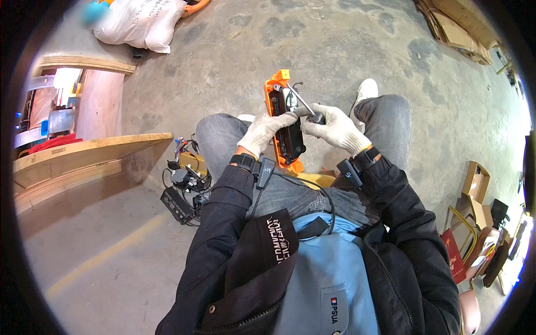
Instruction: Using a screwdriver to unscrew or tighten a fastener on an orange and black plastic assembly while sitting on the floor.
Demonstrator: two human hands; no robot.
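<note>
An orange plastic housing (273,92) with a black inner part (290,140) and some wiring is held upright between my knees. My left hand (264,127), in a white work glove, grips its left side with the thumb reaching across the black part. In my right hand (334,127), also gloved, is a screwdriver (302,101) with a dark handle. Its metal shaft slants up and left toward the upper end of the housing. Whether the tip sits on a screw is too small to tell. My right fingers wrap the handle close to the left thumb.
A wooden bench (92,146) stands at left, with a heap of black devices and cables (187,184) on the floor beside it. White sacks (142,25) lie at the far left, flattened cardboard (455,30) at the far right. Open boxes (476,181) stand at right.
</note>
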